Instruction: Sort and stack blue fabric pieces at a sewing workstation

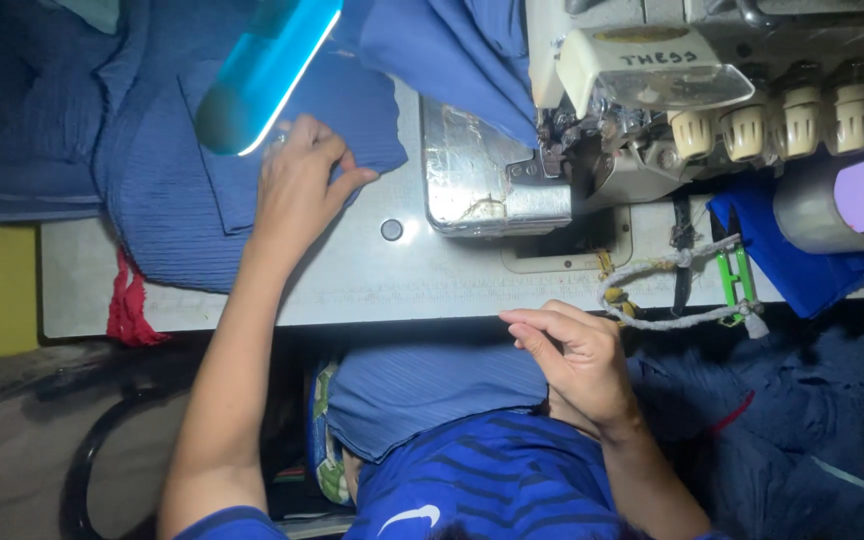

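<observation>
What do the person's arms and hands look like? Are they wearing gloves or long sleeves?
No gloves: both the left hand and the right hand are bare. The forearms are bare too. The person wears a blue shirt with darker stripes and short sleeves that stop near the shoulders. Something small and shiny shows on a left-hand finger, maybe a ring, though it is too small to tell.

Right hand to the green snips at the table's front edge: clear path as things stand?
Probably yes. The right hand hovers empty at the table edge, and the green snips lie in the open beside it; only a loose white cord lies between, nothing blocking.
</observation>
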